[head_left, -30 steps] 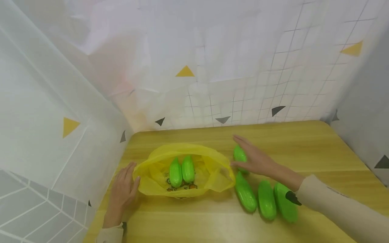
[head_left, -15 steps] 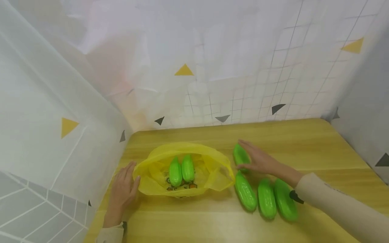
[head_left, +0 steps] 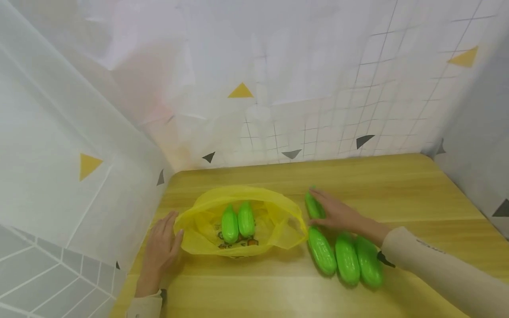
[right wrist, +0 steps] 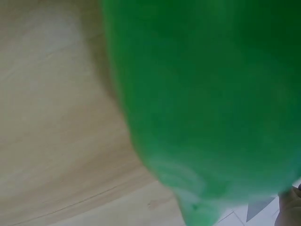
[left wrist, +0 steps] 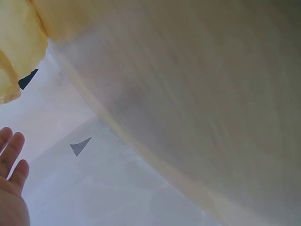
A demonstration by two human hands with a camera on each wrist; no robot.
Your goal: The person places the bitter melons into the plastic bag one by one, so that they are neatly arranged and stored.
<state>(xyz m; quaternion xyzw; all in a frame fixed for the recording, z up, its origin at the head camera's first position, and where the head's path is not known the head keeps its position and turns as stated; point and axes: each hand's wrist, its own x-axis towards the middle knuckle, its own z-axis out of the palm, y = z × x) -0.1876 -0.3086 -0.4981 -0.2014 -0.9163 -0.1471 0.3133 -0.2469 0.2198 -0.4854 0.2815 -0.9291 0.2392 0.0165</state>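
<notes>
A yellow plastic bag (head_left: 232,194) stands with its mouth spread wide, and two glossy green cucumbers (head_left: 237,223) lie inside. My left hand (head_left: 159,247) rests at the bag's left edge, fingers extended. In the left wrist view that hand (left wrist: 11,174) has straight fingers below the bag (left wrist: 21,42). Right of the bag, my right hand (head_left: 336,212) has its thumb and fingers around a green cucumber (head_left: 313,205), partly covering it. Three more cucumbers (head_left: 321,251) lie below that hand and its forearm. A close, blurred cucumber (right wrist: 202,103) fills much of the right wrist view.
The wooden table (head_left: 254,291) reaches back to a white patterned wall covering (head_left: 294,119). Similar covering (head_left: 59,119) stands along the left side, close to the left hand. A grey-white panel (head_left: 485,145) bounds the right.
My right hand has come slightly down and closed around the cucumber beside the bag. Two cucumbers under the right forearm have shifted a little left. The left hand stays put.
</notes>
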